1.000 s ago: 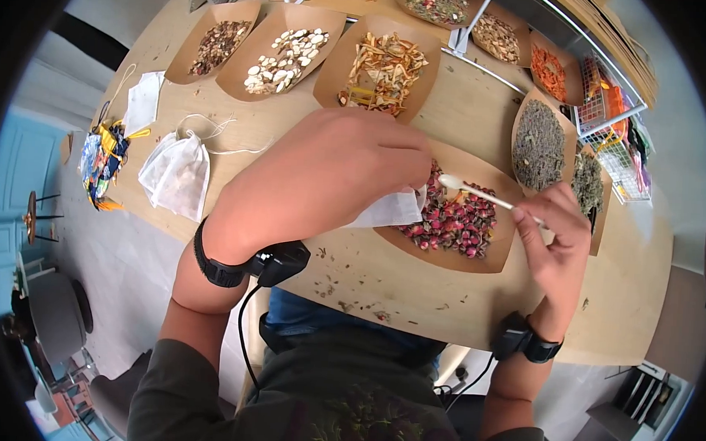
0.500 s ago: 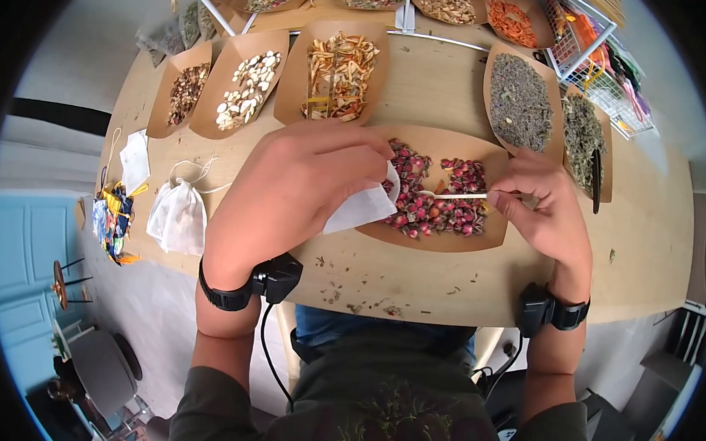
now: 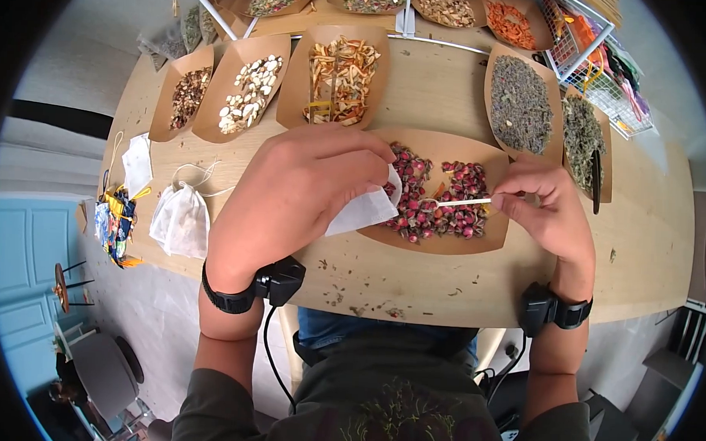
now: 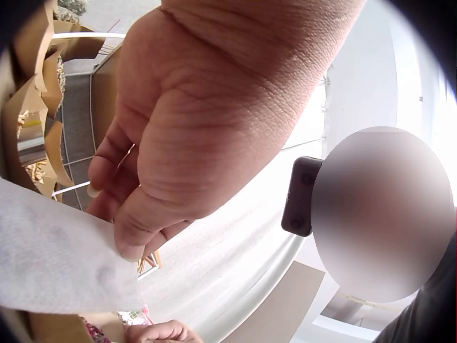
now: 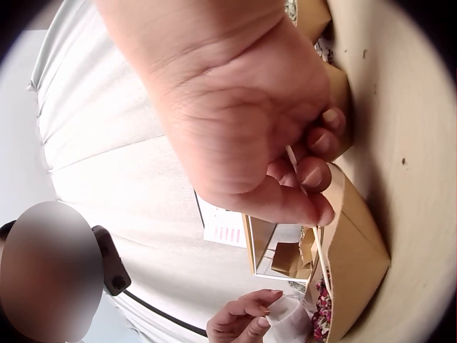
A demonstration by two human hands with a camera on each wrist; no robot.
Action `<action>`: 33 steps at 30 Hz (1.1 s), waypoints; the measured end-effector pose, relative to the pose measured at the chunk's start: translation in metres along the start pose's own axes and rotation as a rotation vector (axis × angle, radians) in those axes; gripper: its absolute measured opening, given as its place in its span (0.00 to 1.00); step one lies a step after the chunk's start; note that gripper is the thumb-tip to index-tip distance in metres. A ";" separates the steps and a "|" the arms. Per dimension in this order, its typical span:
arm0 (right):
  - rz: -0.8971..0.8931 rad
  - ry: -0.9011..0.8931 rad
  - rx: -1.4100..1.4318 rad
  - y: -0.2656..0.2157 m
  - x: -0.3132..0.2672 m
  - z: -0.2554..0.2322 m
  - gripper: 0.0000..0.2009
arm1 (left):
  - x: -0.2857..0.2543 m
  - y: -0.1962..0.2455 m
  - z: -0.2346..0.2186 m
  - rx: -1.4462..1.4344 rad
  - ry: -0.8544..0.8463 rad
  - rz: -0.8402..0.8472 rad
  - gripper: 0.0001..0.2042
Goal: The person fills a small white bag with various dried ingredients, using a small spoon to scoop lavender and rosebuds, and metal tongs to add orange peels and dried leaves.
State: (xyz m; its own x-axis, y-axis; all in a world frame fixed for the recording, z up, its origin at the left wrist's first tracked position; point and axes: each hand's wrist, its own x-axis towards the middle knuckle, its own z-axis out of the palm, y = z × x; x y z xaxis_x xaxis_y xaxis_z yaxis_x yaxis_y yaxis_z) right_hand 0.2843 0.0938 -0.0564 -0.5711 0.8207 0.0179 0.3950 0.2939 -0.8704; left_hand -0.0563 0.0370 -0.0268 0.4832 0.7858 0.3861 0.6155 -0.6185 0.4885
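dried, crinkled pink-red rosebuds fill a boat-shaped brown card tray, at one o'clock from the person. at the tray's three o'clock, the right hand, fingers curled, pinches a thin, cream-coloured spoon; its tip is hard to make out against the buds. at nine o'clock, the left hand pinches a thin, white cloth bag between thumb and fingers. bag and hand hide the tray's near-left end; the bag's contents are unclear.

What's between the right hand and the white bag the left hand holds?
Dried rosebuds in a brown tray, plus a small white spoon; the head view shows it.
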 end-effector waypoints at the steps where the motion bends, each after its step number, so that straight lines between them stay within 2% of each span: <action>1: 0.000 0.000 0.000 0.000 0.000 0.000 0.04 | 0.000 0.001 0.000 0.003 0.000 0.002 0.06; 7: 0.002 0.045 0.094 -0.001 -0.001 -0.001 0.05 | 0.001 0.002 -0.002 0.009 -0.007 0.013 0.05; 9: -0.167 0.110 0.112 -0.005 0.002 0.004 0.05 | 0.001 0.004 -0.002 0.011 -0.009 0.011 0.05; 10: -0.170 0.112 0.114 -0.011 0.004 0.009 0.05 | 0.002 0.005 -0.001 0.006 -0.008 0.006 0.05; 12: -0.345 0.147 -0.135 -0.024 0.009 0.020 0.04 | 0.002 0.005 -0.001 0.004 -0.013 0.005 0.05; 13: -0.343 0.155 -0.132 -0.025 0.010 0.024 0.04 | 0.002 0.003 -0.001 0.003 -0.012 0.011 0.05; 15: -0.486 0.186 -0.187 -0.025 0.011 0.029 0.04 | 0.003 0.002 0.001 0.002 -0.019 0.022 0.05; 17: -0.419 0.225 -0.252 -0.020 0.008 0.014 0.04 | 0.003 0.002 0.004 0.004 0.053 0.018 0.06; 22: -0.220 0.241 -0.398 -0.010 -0.010 -0.030 0.04 | 0.002 0.001 0.002 0.009 0.015 0.011 0.06; 26: -0.193 0.148 -0.377 -0.009 -0.013 -0.027 0.03 | 0.002 0.003 0.002 0.015 0.013 0.001 0.05; 29: -0.258 0.093 -0.397 -0.006 -0.007 -0.015 0.03 | 0.003 0.002 0.003 0.016 0.018 0.000 0.05; 33: -0.224 0.023 -0.287 -0.001 -0.003 -0.008 0.05 | 0.003 0.004 0.002 0.015 0.017 -0.007 0.05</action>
State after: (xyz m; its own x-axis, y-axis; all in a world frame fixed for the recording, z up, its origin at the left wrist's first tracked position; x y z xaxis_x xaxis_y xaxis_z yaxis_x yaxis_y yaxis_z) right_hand 0.2918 0.0949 -0.0516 -0.6512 0.7302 0.2070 0.4494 0.5907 -0.6701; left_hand -0.0514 0.0370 -0.0258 0.4682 0.7900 0.3960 0.6280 -0.6127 0.4798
